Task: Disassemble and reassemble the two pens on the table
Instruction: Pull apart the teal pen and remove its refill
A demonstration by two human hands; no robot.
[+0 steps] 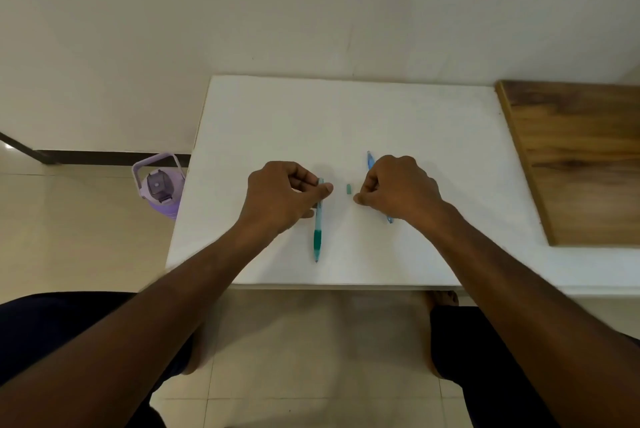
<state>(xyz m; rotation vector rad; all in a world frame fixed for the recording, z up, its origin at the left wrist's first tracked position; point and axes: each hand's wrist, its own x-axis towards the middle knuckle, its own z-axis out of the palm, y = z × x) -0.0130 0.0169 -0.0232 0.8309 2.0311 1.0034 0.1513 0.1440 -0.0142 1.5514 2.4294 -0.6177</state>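
Mid-frame on the white table [346,116], the left hand [277,195] pinches the green plastic pen [317,233]. The right hand [398,192], fingers curled, seemingly empty, covers the blue pen [370,159]. The tiny green piece [348,189] between them could roll away if bumped.

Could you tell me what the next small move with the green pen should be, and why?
Probably the right hand should pick up the small green piece lying loose on the table. It lies between the hands and matches the green pen, whose upper end the left hand is pinching.
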